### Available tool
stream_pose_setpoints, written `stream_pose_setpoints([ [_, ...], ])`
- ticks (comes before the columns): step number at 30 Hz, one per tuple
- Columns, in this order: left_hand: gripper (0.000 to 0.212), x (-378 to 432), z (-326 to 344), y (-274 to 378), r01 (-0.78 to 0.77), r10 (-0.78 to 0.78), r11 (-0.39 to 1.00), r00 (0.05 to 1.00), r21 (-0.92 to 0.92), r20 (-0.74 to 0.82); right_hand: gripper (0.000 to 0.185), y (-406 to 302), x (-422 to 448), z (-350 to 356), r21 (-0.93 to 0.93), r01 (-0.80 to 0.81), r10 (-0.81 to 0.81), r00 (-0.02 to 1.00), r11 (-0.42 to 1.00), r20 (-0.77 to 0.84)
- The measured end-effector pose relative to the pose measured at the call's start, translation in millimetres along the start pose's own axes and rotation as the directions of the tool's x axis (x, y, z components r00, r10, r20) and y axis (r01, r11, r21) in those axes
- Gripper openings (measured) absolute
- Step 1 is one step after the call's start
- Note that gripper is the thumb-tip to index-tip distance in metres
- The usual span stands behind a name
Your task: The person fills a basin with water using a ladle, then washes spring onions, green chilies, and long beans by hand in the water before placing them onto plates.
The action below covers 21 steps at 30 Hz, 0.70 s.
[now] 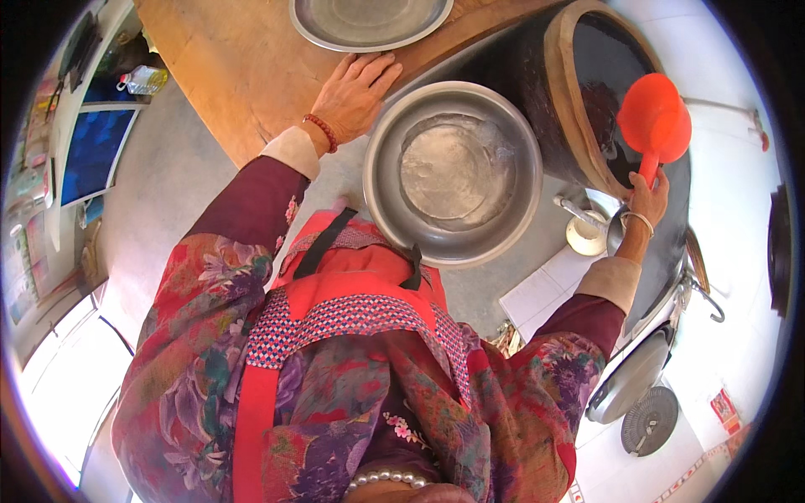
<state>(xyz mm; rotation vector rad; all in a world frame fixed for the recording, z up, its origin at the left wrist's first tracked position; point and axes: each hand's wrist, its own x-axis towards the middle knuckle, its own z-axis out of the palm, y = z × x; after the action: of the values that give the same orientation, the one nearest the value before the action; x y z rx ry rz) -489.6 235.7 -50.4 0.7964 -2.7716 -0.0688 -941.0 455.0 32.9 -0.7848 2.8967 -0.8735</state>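
My right hand (649, 198) grips the handle of a red plastic water dipper (655, 119). The dipper's bowl is above the mouth of a large dark vat (553, 100) with a thick brown rim; a dark, glossy surface shows inside. My left hand (355, 91) holds nothing and rests palm down at the edge of a wooden table (277, 75), its fingertips just short of a shallow metal pan (371, 19). In front of my body, between both arms, is a wide metal basin (383, 170). Its bottom looks pale and wet; what is in it I cannot tell.
A white pot (586, 236) stands low beside the vat. Along the right side are a dark counter (660, 264), a large metal lid (635, 371) and a round dark rack (649, 421). An oil bottle (144, 80) stands at far left.
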Motion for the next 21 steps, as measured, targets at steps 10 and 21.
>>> stream_pose_setpoints([
  [10,0.063,3.9,-15.5,3.6,0.049,-0.043,0.993,0.998,-0.108,0.054,0.058,-19.0,34.1,53.0,-0.011,-0.049,0.05,0.988,0.999,0.146],
  [21,0.064,4.1,-9.9,2.4,0.033,-0.029,0.992,0.999,-0.123,0.03,0.045,-34.2,-21.2,4.6,0.847,-0.451,0.188,0.891,0.282,0.413],
])
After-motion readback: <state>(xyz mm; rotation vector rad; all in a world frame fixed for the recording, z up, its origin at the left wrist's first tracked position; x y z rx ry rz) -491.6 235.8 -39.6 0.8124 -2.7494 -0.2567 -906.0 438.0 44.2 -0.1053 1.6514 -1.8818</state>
